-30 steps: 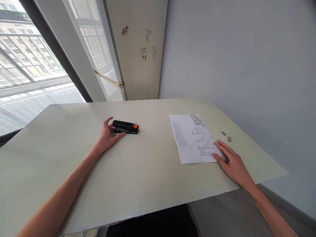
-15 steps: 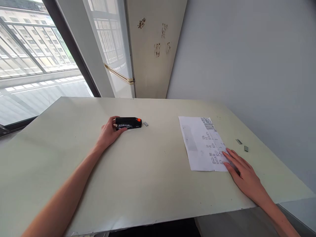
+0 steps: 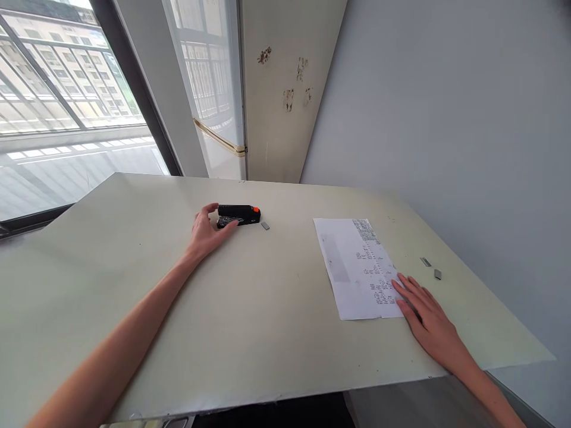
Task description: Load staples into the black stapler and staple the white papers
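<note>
A black stapler [image 3: 238,215] with an orange-red patch lies on the table, its front end pointing right. Around its back end are the fingers and thumb of my left hand [image 3: 209,230], gripping it. Just off the stapler's front end is a small grey strip of staples [image 3: 265,226]. A printed white sheet [image 3: 352,267] lies flat right of centre. My right hand [image 3: 423,309] rests at its lower right edge, fingers spread, fingertips on the paper. Two more small grey pieces, one [image 3: 425,261] and another [image 3: 438,274], lie beyond that hand.
The pale table [image 3: 232,333] reaches from the near edge to a fridge [image 3: 285,137] at the back. A grey wall [image 3: 437,119] borders the right side. Behind the left edge is a large window [image 3: 57,101].
The view has tilted and shifted slightly. My left hand and the stapler have moved a little away and to the right, nearer the back edge. My right hand stays at the sheet's edge.
</note>
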`<state>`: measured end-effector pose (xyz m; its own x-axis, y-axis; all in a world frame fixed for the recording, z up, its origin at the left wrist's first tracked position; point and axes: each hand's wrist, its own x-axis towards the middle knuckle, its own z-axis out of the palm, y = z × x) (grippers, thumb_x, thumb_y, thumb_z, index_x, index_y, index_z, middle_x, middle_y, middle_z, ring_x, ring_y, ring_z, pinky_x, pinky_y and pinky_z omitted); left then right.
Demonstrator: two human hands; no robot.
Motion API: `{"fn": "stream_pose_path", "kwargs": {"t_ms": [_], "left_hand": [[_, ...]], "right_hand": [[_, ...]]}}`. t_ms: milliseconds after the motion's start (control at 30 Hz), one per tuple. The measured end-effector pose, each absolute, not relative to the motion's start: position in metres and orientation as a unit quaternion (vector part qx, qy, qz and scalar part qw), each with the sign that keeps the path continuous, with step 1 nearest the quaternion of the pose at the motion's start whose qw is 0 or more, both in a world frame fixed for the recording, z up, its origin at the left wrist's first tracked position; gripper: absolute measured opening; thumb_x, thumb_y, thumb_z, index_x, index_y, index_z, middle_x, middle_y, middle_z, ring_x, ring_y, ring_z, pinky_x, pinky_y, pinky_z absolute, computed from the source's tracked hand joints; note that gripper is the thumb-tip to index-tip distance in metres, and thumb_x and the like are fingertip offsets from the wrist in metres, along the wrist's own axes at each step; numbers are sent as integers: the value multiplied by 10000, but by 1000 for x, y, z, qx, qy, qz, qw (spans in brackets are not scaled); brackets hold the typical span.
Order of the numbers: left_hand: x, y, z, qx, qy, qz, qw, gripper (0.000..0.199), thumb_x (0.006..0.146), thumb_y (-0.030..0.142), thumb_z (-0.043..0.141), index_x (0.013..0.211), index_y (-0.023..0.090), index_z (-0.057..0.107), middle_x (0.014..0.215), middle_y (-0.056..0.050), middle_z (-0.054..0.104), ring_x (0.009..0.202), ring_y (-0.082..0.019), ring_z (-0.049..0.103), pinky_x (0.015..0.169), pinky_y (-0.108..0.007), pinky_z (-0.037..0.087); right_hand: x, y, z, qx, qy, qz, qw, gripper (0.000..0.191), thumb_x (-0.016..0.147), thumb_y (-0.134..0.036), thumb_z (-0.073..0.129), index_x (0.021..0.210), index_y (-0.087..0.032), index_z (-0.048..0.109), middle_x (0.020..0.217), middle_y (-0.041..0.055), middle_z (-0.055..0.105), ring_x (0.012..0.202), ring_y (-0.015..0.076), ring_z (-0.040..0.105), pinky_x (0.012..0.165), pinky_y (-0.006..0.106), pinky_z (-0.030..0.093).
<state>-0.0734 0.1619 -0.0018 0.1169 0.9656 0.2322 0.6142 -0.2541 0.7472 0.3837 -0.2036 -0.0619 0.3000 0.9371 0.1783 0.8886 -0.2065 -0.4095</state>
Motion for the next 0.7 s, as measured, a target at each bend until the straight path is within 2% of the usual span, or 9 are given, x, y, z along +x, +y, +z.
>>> {"fn": "stream_pose_path", "kwargs": {"t_ms": [133,267,467,500,567,633,700], "left_hand": [[-75,141,5,708,521,441,180,652,893,502,709,1437,234,468,1561,-161,465,1479,-356,390,1179,-532,374],[-71,110,9,785,439,428,82,490,943,420,659,1378,255,505,1565,-147,444,1462,-352,396,1219,-577,293],[-68,85,8,884,308,324,136,332,996,445,605,1274,263,610,1515,-103,551,1443,-330,426,1214,-537,329],[-69,85,9,890,297,311,150,339,998,461,606,1274,265,621,1511,-95,567,1448,-328,424,1219,-535,326],[-72,84,11,899,283,282,180,373,995,494,609,1291,269,638,1508,-84,592,1461,-333,418,1234,-550,306],[-77,84,12,906,274,244,212,421,985,526,613,1322,278,654,1508,-76,606,1482,-345,407,1250,-575,280],[-83,83,11,909,278,201,237,502,957,565,640,1379,294,660,1533,-79,588,1512,-367,381,1255,-590,281]], "right_hand": [[367,-210,-60,-760,-607,53,228,533,1090,-510,400,1619,-446,402,1713,-77,365,1613,295,284,1317,641,249],[337,-215,-55,-733,-637,51,233,533,1088,-475,434,1619,-480,387,1704,-85,379,1605,312,303,1300,671,271],[257,-211,-39,-693,-672,92,245,536,1073,-442,500,1599,-505,419,1693,-78,405,1595,363,316,1271,734,278],[243,-210,-34,-689,-671,118,249,528,1073,-439,502,1591,-512,429,1697,-78,396,1600,369,303,1258,737,305],[220,-208,-24,-687,-649,183,273,513,1077,-440,484,1584,-514,442,1702,-68,388,1600,368,302,1190,685,457],[208,-204,-16,-688,-612,237,310,503,1082,-445,463,1582,-497,454,1688,-40,418,1563,354,387,1086,587,594],[209,-197,-11,-694,-578,256,346,481,1079,-458,465,1558,-471,500,1646,-10,482,1498,339,491,1042,532,632]]}}
